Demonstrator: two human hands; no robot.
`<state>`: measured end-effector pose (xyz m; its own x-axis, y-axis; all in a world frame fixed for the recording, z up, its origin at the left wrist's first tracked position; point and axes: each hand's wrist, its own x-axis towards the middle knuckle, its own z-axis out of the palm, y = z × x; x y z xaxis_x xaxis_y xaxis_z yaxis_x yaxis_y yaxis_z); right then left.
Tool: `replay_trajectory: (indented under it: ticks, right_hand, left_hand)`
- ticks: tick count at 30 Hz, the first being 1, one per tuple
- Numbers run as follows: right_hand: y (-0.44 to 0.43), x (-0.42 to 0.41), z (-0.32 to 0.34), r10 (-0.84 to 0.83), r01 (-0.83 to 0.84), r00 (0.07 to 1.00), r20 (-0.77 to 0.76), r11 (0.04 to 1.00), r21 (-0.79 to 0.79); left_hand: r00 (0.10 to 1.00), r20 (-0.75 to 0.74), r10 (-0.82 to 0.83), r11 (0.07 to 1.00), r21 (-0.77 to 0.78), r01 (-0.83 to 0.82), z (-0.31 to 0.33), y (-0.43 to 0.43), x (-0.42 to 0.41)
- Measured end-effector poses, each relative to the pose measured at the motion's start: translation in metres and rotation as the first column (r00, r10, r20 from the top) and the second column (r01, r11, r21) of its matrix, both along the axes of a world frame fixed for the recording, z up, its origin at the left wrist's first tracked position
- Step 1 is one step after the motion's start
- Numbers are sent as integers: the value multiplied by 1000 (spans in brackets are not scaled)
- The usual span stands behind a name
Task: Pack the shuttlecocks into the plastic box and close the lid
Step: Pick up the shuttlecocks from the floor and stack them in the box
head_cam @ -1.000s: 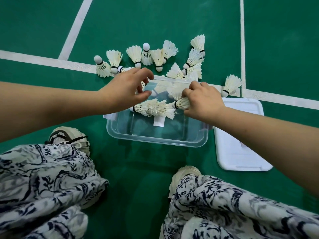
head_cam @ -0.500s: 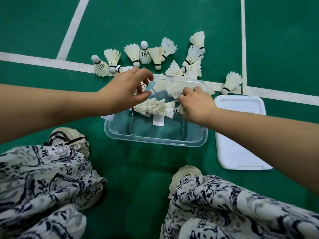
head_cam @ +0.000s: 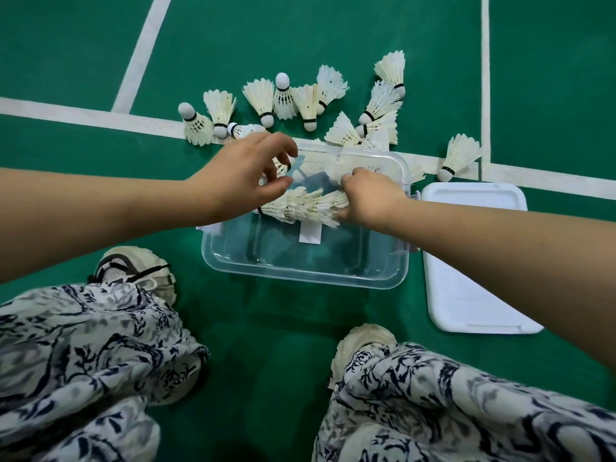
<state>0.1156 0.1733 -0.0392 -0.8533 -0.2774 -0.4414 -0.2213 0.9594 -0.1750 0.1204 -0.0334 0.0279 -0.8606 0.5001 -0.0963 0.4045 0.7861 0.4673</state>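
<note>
Apparently right hand grips shuttlecocks over plastic box.

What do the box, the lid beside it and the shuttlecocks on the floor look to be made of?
Box: clear, glossy rigid plastic; the green floor shows through its walls.
Lid: opaque white plastic, smooth, with a moulded raised rim.
Shuttlecocks: off-white skirts with separate ragged vanes, likely real feathers; rounded white bases, cork or foam cannot be told.

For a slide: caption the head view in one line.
Right hand grips shuttlecocks in the clear box, left hand hovers above; white lid beside.
</note>
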Motion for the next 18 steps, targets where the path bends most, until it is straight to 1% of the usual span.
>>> replay_trajectory:
  ticks: [2,5,10,14,16,18]
  right_hand:
    - [-2,-1,-4,-35,36,999,40,999,-27]
    - [-3,-1,-10,-56,58,997,54,997,-44]
    - [-5,-6,-16,-103,111,989,109,992,-64]
    - [-3,-6,-15,-97,112,985,141,989,-98]
    - [-2,-4,-10,-55,58,995,84,998,-30]
    - [-2,2,1,28,-23,998,-53,996,81]
  left_hand:
    - [1000,15,-7,1000,4,7,0,0,0]
    - [999,47,-15,1000,16,14,0,1,0]
    - [991,130,-39,999,43,33,3,5,3]
    - [988,144,-47,998,52,40,1,3,6]
    - [988,148,-39,998,54,31,1,2,6]
    - [989,145,-25,999,50,17,0,1,6]
